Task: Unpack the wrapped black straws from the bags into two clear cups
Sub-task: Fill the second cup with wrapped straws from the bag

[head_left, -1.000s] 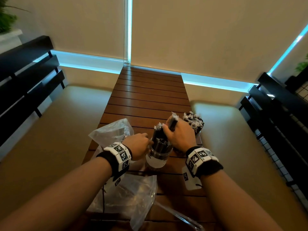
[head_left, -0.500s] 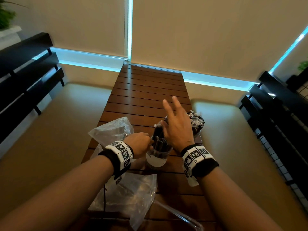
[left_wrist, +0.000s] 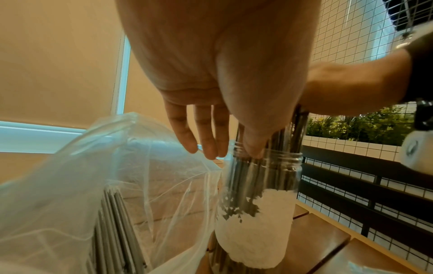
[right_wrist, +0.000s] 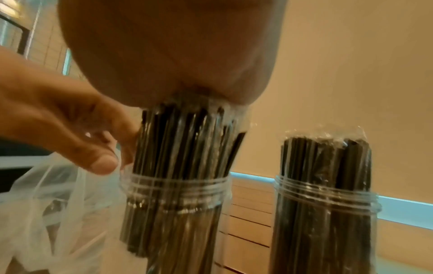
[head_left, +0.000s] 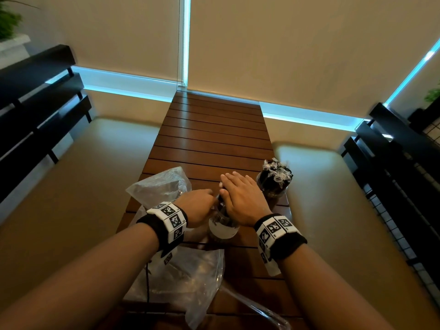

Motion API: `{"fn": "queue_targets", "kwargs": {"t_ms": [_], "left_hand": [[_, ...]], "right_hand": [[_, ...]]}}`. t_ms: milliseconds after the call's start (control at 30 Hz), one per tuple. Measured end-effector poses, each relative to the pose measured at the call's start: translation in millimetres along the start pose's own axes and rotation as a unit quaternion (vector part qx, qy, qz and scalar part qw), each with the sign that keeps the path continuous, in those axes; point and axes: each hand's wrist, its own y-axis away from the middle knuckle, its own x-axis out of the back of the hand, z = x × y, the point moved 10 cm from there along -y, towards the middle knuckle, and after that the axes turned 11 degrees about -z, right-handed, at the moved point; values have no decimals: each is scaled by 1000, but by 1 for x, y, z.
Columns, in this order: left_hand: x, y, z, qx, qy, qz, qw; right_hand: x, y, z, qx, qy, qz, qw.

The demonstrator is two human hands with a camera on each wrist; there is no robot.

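Note:
A clear cup (head_left: 222, 228) with a white lower part stands on the wooden table (head_left: 214, 129), packed with wrapped black straws (right_wrist: 187, 140) that rise above its rim. My right hand (head_left: 240, 194) lies flat on the straw tops, palm pressing down with the fingers straight. Beside the bundle's left flank is my left hand (head_left: 197, 206), its fingers (left_wrist: 199, 133) loosely extended and one fingertip touching the straws above the rim. A second clear cup (head_left: 273, 186) full of wrapped straws (right_wrist: 325, 157) stands to the right. A clear bag (left_wrist: 82, 176) on the left still holds straws (left_wrist: 114, 222).
A flattened clear bag (head_left: 185, 282) lies at the table's near edge under my left forearm. Beige cushioned benches (head_left: 71, 186) flank the narrow table, with black slatted backrests (head_left: 392, 163) on both sides. The far half of the table has bare slats.
My right hand let go of the straws it pinched, spread its fingers, then came down flat on the straw tops in the near cup. My left hand stayed beside the cup.

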Motion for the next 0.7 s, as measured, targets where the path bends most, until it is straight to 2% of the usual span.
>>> {"fn": "queue_targets", "kwargs": {"t_ms": [100,200,333,433,500,533,600,700], "left_hand": [[12,11,-7,-5,-6,34,999],[31,24,-24,54,-79,92,991],[28,32,-54,148,-91,64,983],[27,42,-69,189,-62,83,977],[34,48,-78,205,-23,117,971],[40,52,-83,209,1,137,968],[53,57,-91,210,44,177,960],[77,67,-93,195,67,224,952]], "right_hand": [[-2,3,1,6,12,8,1000],[-1,-1,-1,6,11,0,1000],[0,-6,-2,-20,-14,-4,1000],[27,0,-15,-23,-23,98,995],[52,10,-36,21,-19,185,982],[57,11,-49,56,-25,198,978],[51,2,-75,119,-58,138,982],[22,-18,-100,141,-116,3,983]]}}
